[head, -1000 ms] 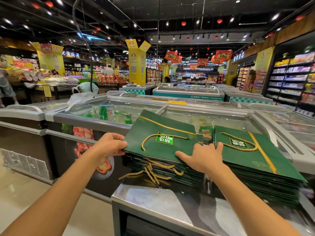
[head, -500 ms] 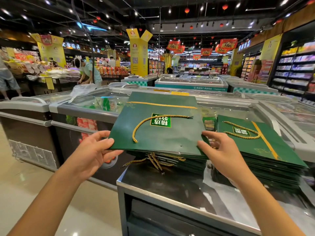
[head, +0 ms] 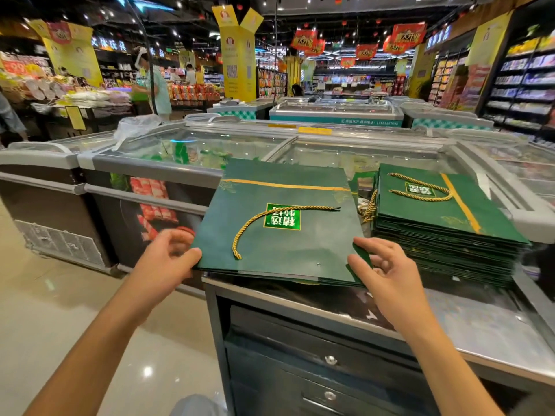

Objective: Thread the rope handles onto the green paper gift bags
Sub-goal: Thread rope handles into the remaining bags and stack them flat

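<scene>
The left hand (head: 168, 261) keeps a narrow grip, thumb on top, pinching the near-left corner of a flat green paper gift bag (head: 288, 244). The right hand (head: 387, 274) pinches the near-right corner. A gold twisted rope handle (head: 255, 222) lies on it (far end free). The bag overhangs the steel counter's (head: 480, 334) left edge, with open tiled floor (head: 60, 310) beyond. A stack of green bags (head: 444, 232) sits just right.

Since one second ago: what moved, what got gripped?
The top green bag was lifted and drawn toward the person. The left hand holds its near-left corner; the right hand, flat on it before, now pinches the near-right corner. The rope handle still lies across it; the right stack is unmoved.
</scene>
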